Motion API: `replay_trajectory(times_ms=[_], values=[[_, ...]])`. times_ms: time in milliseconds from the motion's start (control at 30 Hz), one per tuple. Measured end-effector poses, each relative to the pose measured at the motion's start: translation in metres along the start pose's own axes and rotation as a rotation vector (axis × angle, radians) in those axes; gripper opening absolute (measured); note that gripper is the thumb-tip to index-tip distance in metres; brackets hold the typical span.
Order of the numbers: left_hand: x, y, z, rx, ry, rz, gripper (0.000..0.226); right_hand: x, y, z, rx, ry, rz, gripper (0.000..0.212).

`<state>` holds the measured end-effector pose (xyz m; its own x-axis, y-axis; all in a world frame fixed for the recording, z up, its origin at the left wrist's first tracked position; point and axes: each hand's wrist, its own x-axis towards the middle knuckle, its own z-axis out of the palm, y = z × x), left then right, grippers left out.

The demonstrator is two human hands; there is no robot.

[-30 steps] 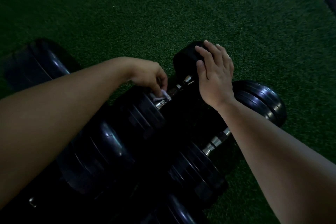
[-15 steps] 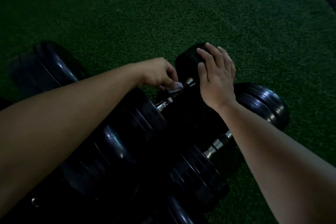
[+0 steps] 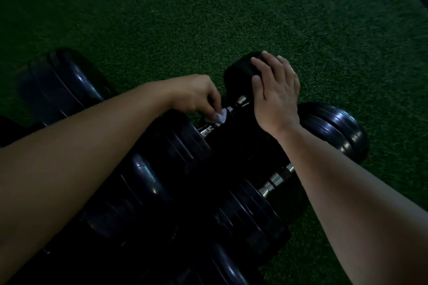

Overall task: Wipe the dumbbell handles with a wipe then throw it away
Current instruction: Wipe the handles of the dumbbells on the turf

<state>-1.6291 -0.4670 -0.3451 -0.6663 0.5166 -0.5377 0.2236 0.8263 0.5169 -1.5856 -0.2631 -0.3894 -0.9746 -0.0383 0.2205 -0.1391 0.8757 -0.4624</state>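
Left hand [image 3: 196, 97] pinches the wipe [image 3: 219, 118] against a handle [image 3: 228, 114]. Right hand [image 3: 275, 95] lies flat, holding nothing, on the dumbbell end just beside. Wiping is underway; binning remains.

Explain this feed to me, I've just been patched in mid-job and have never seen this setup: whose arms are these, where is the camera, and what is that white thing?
There is no machine here. A person wears one camera on the head, looking down at their own two bare arms. Black dumbbells lie close together on green artificial turf. The left hand pinches a small white wipe in its fingers and presses it on the metal handle of the farthest dumbbell. The right hand lies flat on that dumbbell's far weight head, apparently steadying it. A nearer dumbbell's shiny handle shows beside the right forearm. The scene is dim, and no bin is in view.
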Motion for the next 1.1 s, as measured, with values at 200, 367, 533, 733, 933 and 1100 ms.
replay_trajectory(times_ms=[200, 367, 533, 733, 933, 1100], values=[[-0.015, 0.005, 0.001, 0.187, -0.083, -0.089, 0.005, 0.001, -0.002, -0.002, -0.022, -0.019, 0.014, 0.043], [-0.031, 0.014, 0.011, 0.106, 0.146, -0.09, 0.011, 0.001, -0.003, -0.005, 0.026, -0.03, 0.022, 0.043], [-0.061, 0.028, 0.03, -0.09, 0.407, -0.092, 0.014, 0.002, -0.001, -0.013, 0.042, -0.117, 0.019, 0.044], [-0.084, 0.049, 0.036, -0.346, 0.672, -0.034, 0.01, -0.018, -0.031, -0.039, 0.284, 0.001, 0.016, 0.033], [-0.092, 0.067, 0.046, -0.596, 0.757, 0.082, 0.009, -0.082, -0.075, -0.049, 1.179, -0.015, 0.39, 0.008], [-0.095, 0.069, 0.05, -0.718, 0.736, 0.147, 0.009, -0.089, -0.083, -0.051, 1.362, 0.028, 0.418, 0.018]])
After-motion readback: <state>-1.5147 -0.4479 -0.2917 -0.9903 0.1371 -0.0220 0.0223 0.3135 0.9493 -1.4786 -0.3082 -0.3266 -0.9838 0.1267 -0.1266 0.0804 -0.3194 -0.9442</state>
